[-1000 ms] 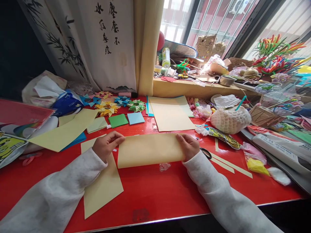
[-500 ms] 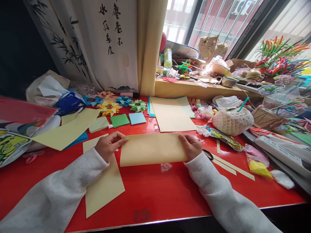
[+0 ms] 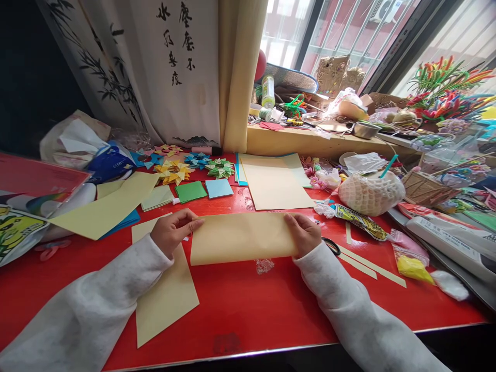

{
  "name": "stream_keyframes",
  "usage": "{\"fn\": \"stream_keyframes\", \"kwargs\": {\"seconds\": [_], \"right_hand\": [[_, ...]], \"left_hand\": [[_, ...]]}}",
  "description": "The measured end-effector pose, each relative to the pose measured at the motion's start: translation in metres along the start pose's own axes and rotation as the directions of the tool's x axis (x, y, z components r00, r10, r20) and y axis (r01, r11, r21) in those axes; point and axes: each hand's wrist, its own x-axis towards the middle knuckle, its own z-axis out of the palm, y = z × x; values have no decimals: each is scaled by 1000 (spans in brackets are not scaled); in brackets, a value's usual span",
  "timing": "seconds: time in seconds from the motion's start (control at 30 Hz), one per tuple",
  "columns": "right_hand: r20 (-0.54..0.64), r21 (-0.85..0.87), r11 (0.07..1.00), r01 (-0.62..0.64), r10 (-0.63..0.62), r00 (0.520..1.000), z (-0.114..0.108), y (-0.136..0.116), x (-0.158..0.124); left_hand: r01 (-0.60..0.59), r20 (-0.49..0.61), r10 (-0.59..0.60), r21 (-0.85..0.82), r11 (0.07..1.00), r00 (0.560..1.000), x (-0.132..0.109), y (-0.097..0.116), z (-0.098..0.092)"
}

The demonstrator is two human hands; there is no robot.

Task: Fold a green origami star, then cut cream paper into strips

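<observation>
A cream-yellow sheet of paper (image 3: 243,238), wide and folded-looking with a rounded lower edge, is held up between my two hands above the red table. My left hand (image 3: 174,231) pinches its upper left corner between thumb and fingers. At the other end, my right hand (image 3: 304,232) grips the upper right corner the same way. Beneath my left wrist lies another pale yellow sheet (image 3: 170,305), partly covered by my sleeve. The black handle of what looks like scissors (image 3: 332,247) shows beside my right wrist; the rest is hidden.
Further back on the red table (image 3: 256,310) lie a stack of cream paper (image 3: 275,181), green squares (image 3: 190,191), blue squares (image 3: 219,188) and folded paper stars (image 3: 174,171). Paper strips (image 3: 374,267), a net-wrapped coconut (image 3: 372,192) and snack packets (image 3: 360,222) are on the right.
Almost nothing differs. The held paper's left end has shifted very slightly left; both hands keep their grip.
</observation>
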Motion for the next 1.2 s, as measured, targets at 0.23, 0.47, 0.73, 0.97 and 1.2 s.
{"fn": "stream_keyframes", "kwargs": {"seconds": [0.23,0.47,0.73,0.97,1.2], "right_hand": [[20,-79,988,129,-128,992,-3,0,4],[-20,-132,969,210,-214,977,-5,1,5],[-53,-155,963,221,-231,972,-2,0,2],[28,-67,983,169,-167,985,-1,-1,2],[72,22,994,105,-107,992,2,-3,-2]], "left_hand": [[-18,-61,23,79,997,998,-1,2,1],[8,-115,1,81,997,993,-5,12,5],[-10,-145,27,114,993,989,-6,7,5],[17,-180,-7,50,999,984,-6,9,6],[41,-215,-23,79,996,976,-5,12,6]]}}
